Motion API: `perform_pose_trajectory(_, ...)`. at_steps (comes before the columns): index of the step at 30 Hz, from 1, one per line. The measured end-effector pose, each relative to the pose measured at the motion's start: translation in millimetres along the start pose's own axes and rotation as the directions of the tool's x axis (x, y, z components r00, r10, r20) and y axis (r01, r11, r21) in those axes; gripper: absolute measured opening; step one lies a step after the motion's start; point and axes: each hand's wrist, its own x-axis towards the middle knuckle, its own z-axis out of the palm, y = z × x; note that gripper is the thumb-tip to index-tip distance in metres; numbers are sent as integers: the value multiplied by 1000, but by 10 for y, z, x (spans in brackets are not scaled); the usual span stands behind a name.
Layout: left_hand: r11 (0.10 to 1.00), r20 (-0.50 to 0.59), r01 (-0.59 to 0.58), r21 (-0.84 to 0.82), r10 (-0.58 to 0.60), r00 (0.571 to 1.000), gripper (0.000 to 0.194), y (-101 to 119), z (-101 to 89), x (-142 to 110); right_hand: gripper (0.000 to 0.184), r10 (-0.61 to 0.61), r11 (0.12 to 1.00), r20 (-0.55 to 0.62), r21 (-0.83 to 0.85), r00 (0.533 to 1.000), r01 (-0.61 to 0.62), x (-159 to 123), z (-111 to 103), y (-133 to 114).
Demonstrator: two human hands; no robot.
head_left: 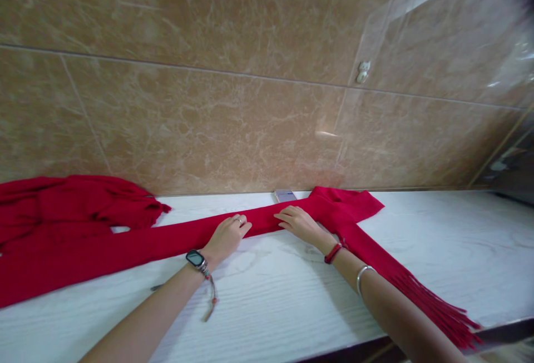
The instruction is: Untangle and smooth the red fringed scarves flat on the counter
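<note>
A long red scarf [167, 242] with a fringe lies in a flat, narrow band across the white surface. My left hand [227, 236], with a ring and a smart band at the wrist, is closed on the scarf's near edge, its fingers curled and the thumb mostly hidden. A short way to the right, my right hand [303, 225] rests on the band with fingers stretched out and slightly apart. Beyond that hand the scarf bends into a loose fold, and its fringed end [434, 302] trails toward the front right edge.
Bunched red cloth [79, 202] lies at the back left, against the brown tiled wall [217, 129]. A small flat phone-like object [285, 195] sits behind the scarf at the wall. The white tabletop [267, 302] ends at a dark front edge. A small white hook [362, 71] is on the wall.
</note>
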Motion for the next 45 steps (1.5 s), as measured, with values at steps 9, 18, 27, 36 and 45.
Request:
perform_pose_trajectory(9,998,69,-26,-52,30,997,16,-111,-50,-43,19,43,991,73,-132,996,-33,14,28,-94)
perform_pose_trajectory(18,988,83,-80,-136,91,992,29,-271,-6,-144,18,98,991,125,-103,987,-85,40,10,-114)
perform_pose_trajectory(27,991,69,-121,-57,124,990,23,-323,-59,-202,20,-62,998,24,-15,998,62,52,3,-203)
perform_pose_trajectory(36,996,102,-63,-56,68,992,25,-293,-136,-190,20,-34,996,26,-82,999,36,99,26,-255)
perform_pose_trajectory(45,985,153,-53,-166,78,985,30,-319,-79,-184,17,10,998,71,-69,997,-5,106,68,-233)
